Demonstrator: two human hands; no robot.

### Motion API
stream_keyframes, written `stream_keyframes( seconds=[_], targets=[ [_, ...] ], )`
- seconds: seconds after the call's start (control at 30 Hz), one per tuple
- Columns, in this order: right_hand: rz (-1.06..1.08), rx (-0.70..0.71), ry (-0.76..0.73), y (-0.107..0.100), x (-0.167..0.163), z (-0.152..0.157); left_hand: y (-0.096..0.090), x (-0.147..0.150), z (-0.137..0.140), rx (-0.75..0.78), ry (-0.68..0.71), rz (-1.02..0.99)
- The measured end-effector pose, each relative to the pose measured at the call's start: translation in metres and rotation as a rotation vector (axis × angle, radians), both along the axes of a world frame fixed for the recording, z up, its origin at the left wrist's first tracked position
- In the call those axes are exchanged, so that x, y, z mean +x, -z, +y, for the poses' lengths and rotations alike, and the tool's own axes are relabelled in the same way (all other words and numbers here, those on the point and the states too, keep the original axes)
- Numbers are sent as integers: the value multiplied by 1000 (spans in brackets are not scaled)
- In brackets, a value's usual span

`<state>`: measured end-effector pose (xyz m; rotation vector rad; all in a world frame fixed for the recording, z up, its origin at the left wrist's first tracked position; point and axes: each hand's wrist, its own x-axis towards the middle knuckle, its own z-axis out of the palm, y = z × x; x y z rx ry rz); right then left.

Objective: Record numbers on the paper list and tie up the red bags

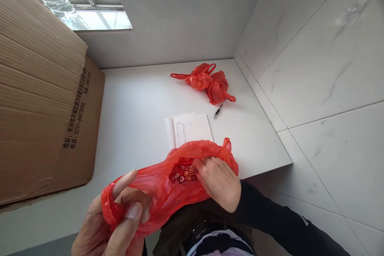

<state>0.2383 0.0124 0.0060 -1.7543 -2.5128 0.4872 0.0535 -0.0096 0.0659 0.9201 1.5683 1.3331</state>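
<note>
In the head view, the person held a red plastic bag [168,184] over the near edge of the white bench [135,100], just in front of the body. The left hand [114,220] was closed on the bunched end of the bag, thumb and fingers pinching the plastic, while the right hand [217,182] gripped the mouth end with its fingers curled into the opening. The bag stretched between them, its long axis running from the lower left up to the right, so both hands were on it, the left nearer the camera. Inside, a red packet with pale lettering [183,174] showed through the plastic beside the right fingers. Beyond the bag, a sheet of printed paper [190,129] lay flat mid-bench; a pen [218,111] lay just past it, and a second red bag [208,82] sat crumpled near the far right corner. A large cardboard box [42,108] stood along the left edge.
</note>
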Motion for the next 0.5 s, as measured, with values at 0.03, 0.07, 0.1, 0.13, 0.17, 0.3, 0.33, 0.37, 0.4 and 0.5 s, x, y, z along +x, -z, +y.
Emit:
stream_keyframes(
  seconds=[0.03,0.07,0.1,0.13,0.17,0.3,0.33,0.37,0.4,0.5],
  targets=[
    [7,0,11,-1,1,-1,2,-1,0,34,-5,3],
    [14,-6,18,-1,2,-1,5,-1,1,63,-10,6],
    [19,-15,23,0,1,-1,6,-1,1,88,-14,11],
    [25,-23,25,2,-1,0,8,0,1,107,-15,17],
    [32,-34,21,4,-3,1,8,2,1,114,-9,28],
    [56,-84,-7,13,-12,3,9,4,-1,142,36,95],
    [70,-84,-12,13,-12,3,9,4,-1,149,47,102],
    [92,-84,-13,13,-10,3,9,3,-1,151,55,103],
    [120,-88,-6,11,-7,2,9,1,-1,154,57,101],
    [198,-108,31,7,6,-1,8,-2,-1,156,57,94]
  ],
)
